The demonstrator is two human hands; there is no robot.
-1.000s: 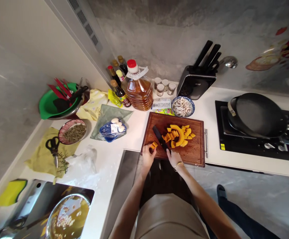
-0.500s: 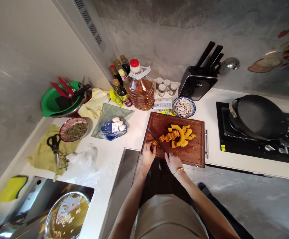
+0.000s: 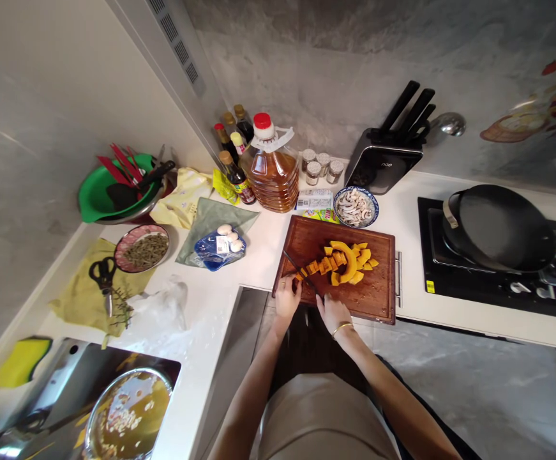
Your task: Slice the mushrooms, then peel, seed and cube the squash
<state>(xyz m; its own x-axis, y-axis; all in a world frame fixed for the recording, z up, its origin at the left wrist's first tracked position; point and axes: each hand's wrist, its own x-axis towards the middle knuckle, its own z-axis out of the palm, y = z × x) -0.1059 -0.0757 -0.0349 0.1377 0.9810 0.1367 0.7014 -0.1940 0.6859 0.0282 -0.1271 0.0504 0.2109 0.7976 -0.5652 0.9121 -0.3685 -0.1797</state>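
Note:
On the wooden cutting board [image 3: 378,300] lies a row of cut pumpkin chunks [image 3: 326,264], beside a curved pumpkin slice [image 3: 350,259] and several loose pumpkin pieces [image 3: 364,257]. My left hand [image 3: 287,299] rests at the board's lower left, fingertips pinching the end piece of pumpkin [image 3: 299,275]. My right hand [image 3: 334,314] is closed round the handle of a knife [image 3: 295,264]. Its dark blade slants up and left across the end of the row, close to my left fingertips. The handle is mostly hidden by my fingers.
Behind the board stand a bowl of sliced mushrooms [image 3: 355,207], a knife block [image 3: 383,163] and a large oil jug [image 3: 274,176]. A wok [image 3: 498,227] sits on the hob at right. Wrapped mushrooms [image 3: 220,246], scissors [image 3: 103,275] and a sink [image 3: 175,377] lie left.
The knife has shifted slightly left along the pumpkin row, towards my left fingertips. My left hand keeps its place at the end piece. The view has tilted a little.

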